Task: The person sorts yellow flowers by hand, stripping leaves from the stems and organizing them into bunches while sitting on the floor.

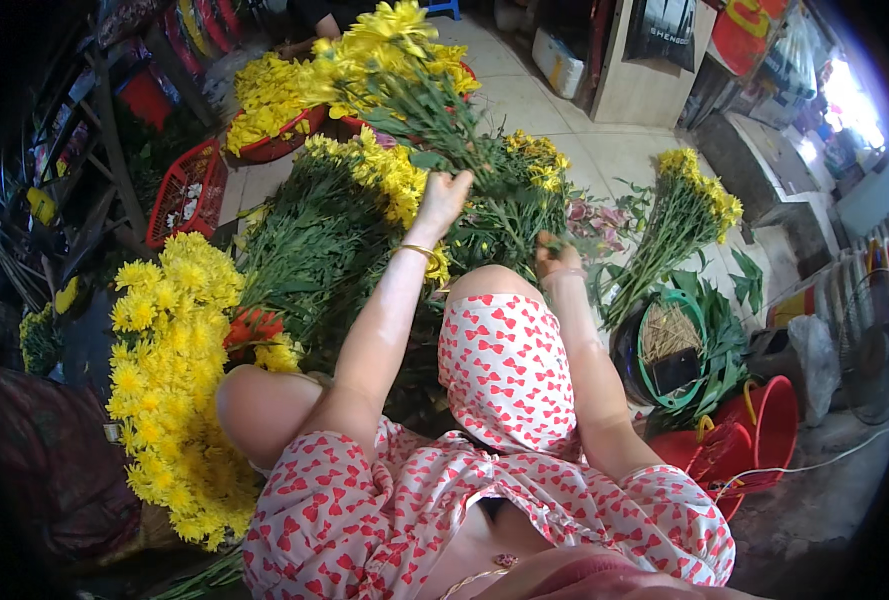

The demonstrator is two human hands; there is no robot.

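My left hand is closed around the stems of a bunch of yellow chrysanthemums, whose heads point away from me. Beyond my right knee, my right hand is at the leafy lower stems; leaves partly cover its fingers, so its hold is unclear. Pink lilies lie just beyond it. More yellow chrysanthemums with long green stems lie to the left of my left forearm, and a thick row of yellow chrysanthemum heads runs beside my left knee.
Red baskets of yellow flowers stand at the far side, near another person's arm. A red plastic basket is at left. At right are a separate chrysanthemum bunch, a green-rimmed container of sticks with a dark phone-like object, and red buckets.
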